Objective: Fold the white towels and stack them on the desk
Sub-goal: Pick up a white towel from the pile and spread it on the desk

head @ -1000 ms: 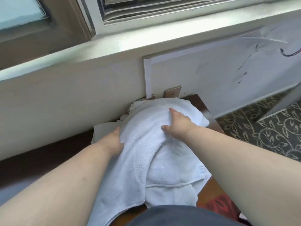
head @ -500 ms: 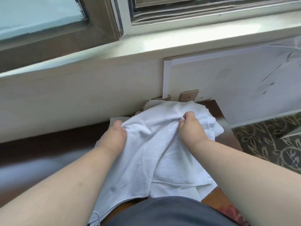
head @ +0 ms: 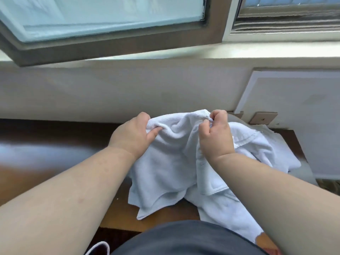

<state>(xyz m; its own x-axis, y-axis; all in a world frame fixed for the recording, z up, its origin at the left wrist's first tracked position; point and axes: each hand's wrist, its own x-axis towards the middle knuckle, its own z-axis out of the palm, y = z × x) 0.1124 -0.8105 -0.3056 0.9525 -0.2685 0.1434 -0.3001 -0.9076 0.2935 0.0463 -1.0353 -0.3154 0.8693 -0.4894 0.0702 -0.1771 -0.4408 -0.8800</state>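
A white towel [head: 171,162] hangs bunched between my two hands above the brown desk [head: 55,144]. My left hand [head: 132,137] grips its upper edge on the left, thumb curled into the cloth. My right hand [head: 215,137] pinches the upper edge on the right, fingers curled. The towel's lower part drapes down onto the desk's front edge. More white towels [head: 257,144] lie in a loose heap under and to the right of my right hand, at the desk's right end.
The wall [head: 110,92] and a window sill [head: 165,57] run right behind the desk. A small brown wall plate [head: 263,118] sits behind the heap. My dark clothing [head: 184,238] fills the bottom. Patterned carpet [head: 329,184] shows at the right edge.
Both hands went from resting on the heap to gripping the top towel and lifting it. The view has swung left, so the heap now lies further right.
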